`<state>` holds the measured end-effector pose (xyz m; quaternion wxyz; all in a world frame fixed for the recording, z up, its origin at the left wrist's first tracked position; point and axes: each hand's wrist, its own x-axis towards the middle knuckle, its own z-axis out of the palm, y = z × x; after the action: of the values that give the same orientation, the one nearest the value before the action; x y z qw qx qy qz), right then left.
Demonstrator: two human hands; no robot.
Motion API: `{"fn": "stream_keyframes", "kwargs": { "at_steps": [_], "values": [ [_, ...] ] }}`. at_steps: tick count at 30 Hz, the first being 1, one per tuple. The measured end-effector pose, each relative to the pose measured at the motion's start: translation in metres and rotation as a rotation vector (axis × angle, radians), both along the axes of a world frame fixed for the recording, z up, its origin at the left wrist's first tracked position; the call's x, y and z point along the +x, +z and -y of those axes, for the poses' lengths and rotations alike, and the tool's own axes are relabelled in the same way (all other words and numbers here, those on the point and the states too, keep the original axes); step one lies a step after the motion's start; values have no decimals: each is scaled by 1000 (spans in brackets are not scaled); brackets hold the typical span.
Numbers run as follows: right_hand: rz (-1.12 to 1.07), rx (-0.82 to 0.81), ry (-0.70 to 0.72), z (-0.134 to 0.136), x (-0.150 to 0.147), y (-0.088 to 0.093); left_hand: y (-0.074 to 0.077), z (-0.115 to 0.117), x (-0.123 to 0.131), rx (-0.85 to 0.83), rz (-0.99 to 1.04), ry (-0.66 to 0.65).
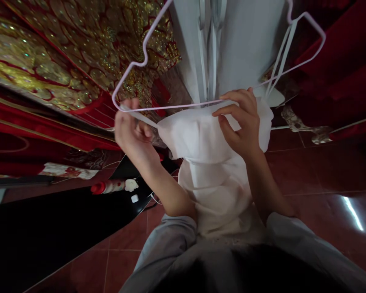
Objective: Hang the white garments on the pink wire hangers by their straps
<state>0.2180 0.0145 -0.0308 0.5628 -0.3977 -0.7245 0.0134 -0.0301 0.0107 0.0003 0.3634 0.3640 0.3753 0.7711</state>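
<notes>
A pale pink wire hanger (175,107) spans the space before me. Below it hangs a white garment (198,134) with thin straps. One strap (282,61) is looped over the hanger's right shoulder. At the hanger's left corner, my left hand (132,128) is closed around the other strap (143,118). My right hand (242,122) lies against the top of the garment; its thumb and index finger come together at the white cloth, while the other fingers touch the hanger's lower bar. The spot between thumb and index tips is partly hidden.
Red garments with gold sequins (88,53) hang at the left, dark red cloth (347,61) at the right. Behind the hanger stands a grey-white panel (247,40) with metal bars. A black tabletop (73,224) holds a red-capped bottle (110,186) and a small white case (134,198).
</notes>
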Motion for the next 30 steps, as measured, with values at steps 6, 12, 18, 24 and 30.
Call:
{"fn": "stream_keyframes", "kwargs": {
  "at_steps": [6,12,18,24,30],
  "values": [
    [-5,22,89,8,2,2,2,6,58,101,-35,-79],
    [-562,205,-194,-19,46,-23,0,3,61,189,-12,-145],
    [-609,-22,-148,-32,60,-13,-5,0,65,187,7,-141],
    [-475,49,-179,-7,41,27,-8,-3,63,167,-51,-99],
    [-391,68,226,-44,62,65,-8,-3,61,159,-58,-117]
  ]
}}
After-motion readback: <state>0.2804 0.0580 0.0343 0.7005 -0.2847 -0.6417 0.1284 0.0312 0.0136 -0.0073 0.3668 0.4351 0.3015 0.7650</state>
